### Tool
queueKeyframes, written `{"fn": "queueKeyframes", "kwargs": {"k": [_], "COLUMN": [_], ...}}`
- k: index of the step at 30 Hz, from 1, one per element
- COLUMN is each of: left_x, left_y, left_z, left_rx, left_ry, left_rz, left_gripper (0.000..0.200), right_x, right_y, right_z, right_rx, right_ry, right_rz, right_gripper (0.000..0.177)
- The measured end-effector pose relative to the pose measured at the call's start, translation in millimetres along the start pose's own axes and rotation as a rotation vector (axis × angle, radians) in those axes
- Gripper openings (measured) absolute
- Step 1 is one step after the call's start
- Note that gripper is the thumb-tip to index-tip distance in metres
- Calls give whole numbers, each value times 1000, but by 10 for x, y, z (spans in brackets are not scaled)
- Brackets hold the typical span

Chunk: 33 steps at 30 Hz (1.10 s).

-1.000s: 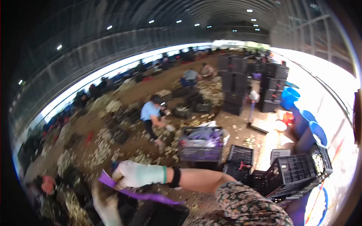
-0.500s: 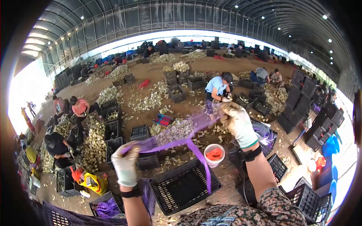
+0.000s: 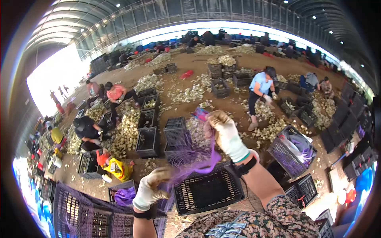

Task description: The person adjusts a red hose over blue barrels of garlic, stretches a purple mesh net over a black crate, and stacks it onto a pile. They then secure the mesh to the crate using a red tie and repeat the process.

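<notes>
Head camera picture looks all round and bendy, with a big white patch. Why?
Head view: a fisheye lens curves the roof and blackens the corners; daylight through the open end at left washes out white; the left hand and purple net are motion-blurred, the right hand is sharper.

1. A purple mesh net (image 3: 194, 158) spans the gap between the left hand (image 3: 152, 189) and the right hand (image 3: 227, 135), both clenched on it. No passage there.
2. 6 o'clock of the net: open black crate (image 3: 208, 192), free room above it.
3. 12 o'clock: stacked black crates (image 3: 174, 133) close the way.
4. 3 o'clock: crate of purple netting (image 3: 291, 152), near the right forearm.
5. 8 o'clock: purple crate (image 3: 87, 216), near the left wrist.
6. 1 o'clock: littered floor (image 3: 234, 105), open up to a person in blue (image 3: 260, 85).
</notes>
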State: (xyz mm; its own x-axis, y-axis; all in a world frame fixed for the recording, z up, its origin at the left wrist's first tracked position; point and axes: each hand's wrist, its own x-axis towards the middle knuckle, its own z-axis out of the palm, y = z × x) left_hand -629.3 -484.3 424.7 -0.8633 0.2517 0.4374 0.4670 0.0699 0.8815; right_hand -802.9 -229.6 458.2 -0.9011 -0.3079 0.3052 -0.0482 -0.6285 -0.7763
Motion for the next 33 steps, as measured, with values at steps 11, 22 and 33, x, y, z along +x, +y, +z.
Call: {"fn": "queueKeyframes", "kwargs": {"k": [11, 22, 33], "left_x": [372, 543, 303], "left_y": [-54, 187, -146], "left_z": [217, 994, 605], "left_rx": [-306, -148, -310], "left_ry": [427, 557, 1103], "left_rz": [-173, -361, -131], "left_gripper": [80, 28, 16], "right_x": [-35, -94, 87], "right_y": [233, 366, 558], "right_z": [435, 611, 293], "right_rx": [-129, -323, -663], "right_ry": [-161, -160, 24], "right_rz": [32, -239, -411], "right_gripper": [7, 7, 23]}}
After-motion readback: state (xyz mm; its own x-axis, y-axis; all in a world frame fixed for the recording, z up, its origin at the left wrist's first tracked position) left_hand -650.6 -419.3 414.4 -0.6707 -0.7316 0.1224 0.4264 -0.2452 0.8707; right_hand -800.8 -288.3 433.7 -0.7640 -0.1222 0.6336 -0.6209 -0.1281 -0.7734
